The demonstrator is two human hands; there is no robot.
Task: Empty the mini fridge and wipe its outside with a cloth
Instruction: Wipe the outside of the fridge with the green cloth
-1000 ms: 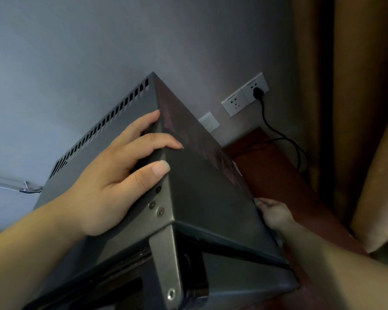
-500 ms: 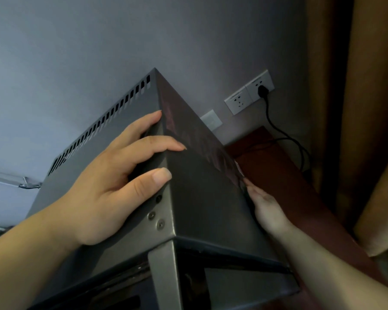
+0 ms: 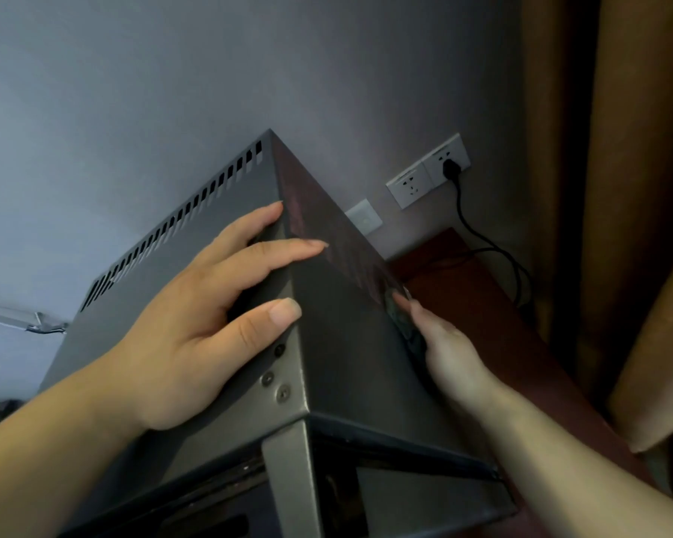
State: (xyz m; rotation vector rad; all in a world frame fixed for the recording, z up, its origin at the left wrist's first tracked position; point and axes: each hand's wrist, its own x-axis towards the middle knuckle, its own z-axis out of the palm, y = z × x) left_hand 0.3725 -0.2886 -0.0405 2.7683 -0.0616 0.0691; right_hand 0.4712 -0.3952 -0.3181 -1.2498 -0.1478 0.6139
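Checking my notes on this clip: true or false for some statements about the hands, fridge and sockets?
The left hand rests flat on the dark grey metal mini fridge. True.
The black plug sits in the left white wall socket. False: it is in the right-hand socket.
The right hand touches the fridge's side. True.
The fridge's casing has no vent slots. False: a row of slots runs along its far edge.
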